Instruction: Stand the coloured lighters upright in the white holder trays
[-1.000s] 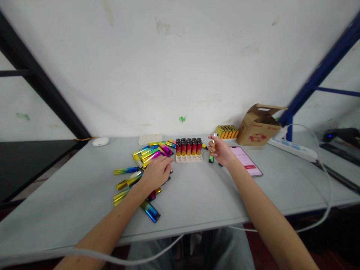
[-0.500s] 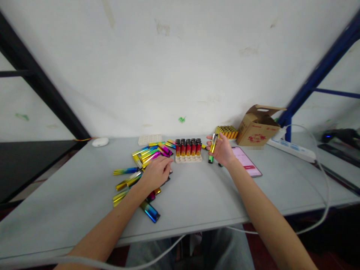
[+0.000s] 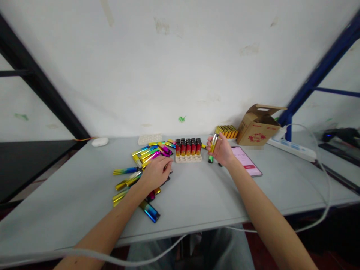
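Note:
My right hand (image 3: 221, 148) is raised over the table with its fingers round a shiny gold and silver tube (image 3: 214, 143). A green and black piece (image 3: 210, 159) shows just below that hand. My left hand (image 3: 157, 170) rests, fingers curled, on a loose pile of shiny coloured tubes (image 3: 149, 152); what its fingers hold, if anything, is hidden. Between my hands, red and black cylinders (image 3: 188, 147) stand upright in rows in a cream holder (image 3: 188, 159). The holder's front holes show no cylinders. A blue and gold tube (image 3: 150, 210) lies nearest the table's front edge.
At the back stand a block of orange-yellow cylinders (image 3: 228, 132) and an open cardboard box (image 3: 257, 129). A lit phone (image 3: 246, 161) and a power strip (image 3: 292, 150) lie at the right. Back left are a cream tray (image 3: 150, 139) and a white case (image 3: 100, 142).
The tube in my right hand has tilted slightly, its top shifting right. My left hand has stayed in place on the pile.

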